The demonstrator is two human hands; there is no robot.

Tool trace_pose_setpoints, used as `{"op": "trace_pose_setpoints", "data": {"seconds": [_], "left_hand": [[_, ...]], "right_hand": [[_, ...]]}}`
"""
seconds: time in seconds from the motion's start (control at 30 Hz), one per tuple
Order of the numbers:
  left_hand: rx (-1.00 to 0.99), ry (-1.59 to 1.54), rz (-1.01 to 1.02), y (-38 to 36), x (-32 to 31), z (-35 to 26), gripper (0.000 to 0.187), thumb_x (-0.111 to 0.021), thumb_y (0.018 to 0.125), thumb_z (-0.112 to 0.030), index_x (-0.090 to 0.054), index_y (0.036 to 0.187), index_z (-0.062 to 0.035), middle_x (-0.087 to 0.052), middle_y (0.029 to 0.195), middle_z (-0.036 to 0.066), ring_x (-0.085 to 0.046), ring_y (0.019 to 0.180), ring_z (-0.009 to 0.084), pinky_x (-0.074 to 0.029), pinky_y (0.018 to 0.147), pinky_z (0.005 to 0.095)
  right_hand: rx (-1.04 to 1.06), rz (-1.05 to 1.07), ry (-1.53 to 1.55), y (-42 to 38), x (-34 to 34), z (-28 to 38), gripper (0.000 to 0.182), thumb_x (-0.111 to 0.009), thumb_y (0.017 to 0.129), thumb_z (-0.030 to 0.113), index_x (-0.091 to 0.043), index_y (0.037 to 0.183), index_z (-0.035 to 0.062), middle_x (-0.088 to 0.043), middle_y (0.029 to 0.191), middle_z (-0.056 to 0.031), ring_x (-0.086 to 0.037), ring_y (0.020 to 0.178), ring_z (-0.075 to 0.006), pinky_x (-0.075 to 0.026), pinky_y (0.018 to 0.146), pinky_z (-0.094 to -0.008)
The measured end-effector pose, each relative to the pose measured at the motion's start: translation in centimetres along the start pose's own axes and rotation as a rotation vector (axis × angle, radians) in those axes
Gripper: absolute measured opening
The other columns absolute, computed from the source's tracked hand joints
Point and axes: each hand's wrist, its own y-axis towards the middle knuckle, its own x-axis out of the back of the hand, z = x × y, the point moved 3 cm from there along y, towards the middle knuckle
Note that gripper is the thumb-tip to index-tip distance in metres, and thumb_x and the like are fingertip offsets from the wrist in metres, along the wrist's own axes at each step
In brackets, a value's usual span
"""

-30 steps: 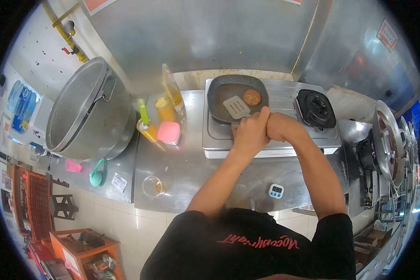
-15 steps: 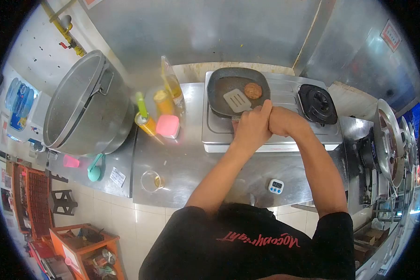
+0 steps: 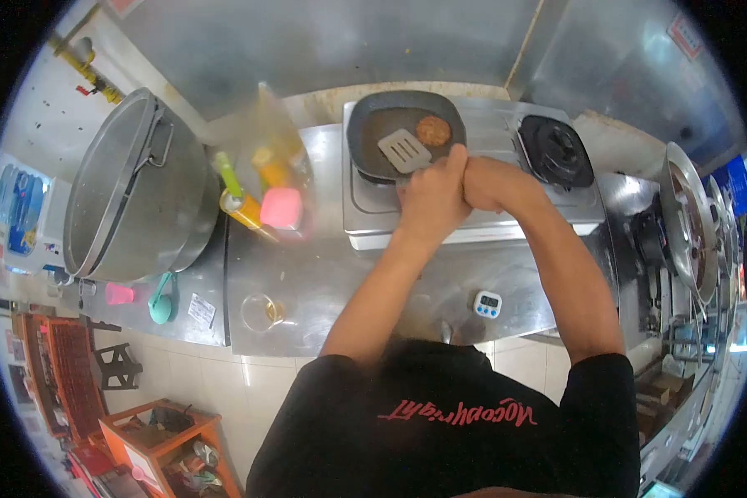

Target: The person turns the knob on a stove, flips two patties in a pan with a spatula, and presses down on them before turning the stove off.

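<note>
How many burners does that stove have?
2. The left burner sits hidden under the dark pan holding the patty; the right burner is bare. None other shows on the stove.

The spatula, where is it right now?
In the head view, the spatula lies with its slotted blade inside the dark pan on the stove's left burner, just left of the browned patty, beyond both hands.

Left hand (image 3: 430, 199) and right hand (image 3: 490, 183) pressed together, spatula (image 3: 403, 150) beside patty (image 3: 433, 131) in pan (image 3: 373, 124).
</note>
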Motion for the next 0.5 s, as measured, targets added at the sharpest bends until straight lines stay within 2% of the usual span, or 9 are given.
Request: {"op": "trace_pose_setpoints", "data": {"seconds": [0.23,0.3,0.43,0.5], "left_hand": [[-0.016,-0.031,-0.035,0.0,0.3,-0.2,0.044,-0.078,0.078,-0.013,-0.046,0.108,-0.0099,-0.070,0.091,0.021,-0.069,0.092,0.0446,-0.054,0.073,0.0532],[-0.101,0.003,-0.106,0.0,0.4,-0.4,0.041,-0.076,0.073,-0.008,-0.046,0.102,-0.0059,-0.067,0.083,0.020,-0.070,0.075,0.0433,-0.056,0.065,0.0508],[-0.090,0.019,-0.073,0.1,0.3,-0.4,0.041,-0.076,0.073,-0.007,-0.046,0.102,-0.0055,-0.067,0.082,0.020,-0.069,0.074,0.0424,-0.056,0.065,0.0506],[-0.003,-0.002,-0.018,0.1,0.0,0.0,0.044,-0.078,0.079,-0.015,-0.046,0.107,-0.0101,-0.071,0.092,0.020,-0.070,0.092,0.0438,-0.054,0.072,0.0524]], "right_hand": [[-0.002,-0.012,-0.036,-0.9,0.4,0.5,0.023,-0.058,0.080,0.004,-0.075,0.095,-0.0006,-0.074,0.100,-0.0235,-0.073,0.093,-0.0392,-0.056,0.078,-0.0482],[0.014,-0.064,-0.014,-0.5,0.1,0.3,0.023,-0.058,0.080,0.003,-0.075,0.096,-0.0006,-0.074,0.098,-0.0231,-0.073,0.092,-0.0395,-0.056,0.078,-0.0483],[-0.006,-0.060,-0.004,-0.4,0.2,0.3,0.024,-0.059,0.080,0.003,-0.075,0.097,-0.0006,-0.075,0.097,-0.0230,-0.073,0.092,-0.0392,-0.057,0.077,-0.0479],[-0.003,-0.030,-0.011,-0.2,0.1,0.2,0.024,-0.059,0.080,0.003,-0.075,0.097,-0.0008,-0.075,0.096,-0.0230,-0.073,0.091,-0.0393,-0.057,0.076,-0.0479]]}}
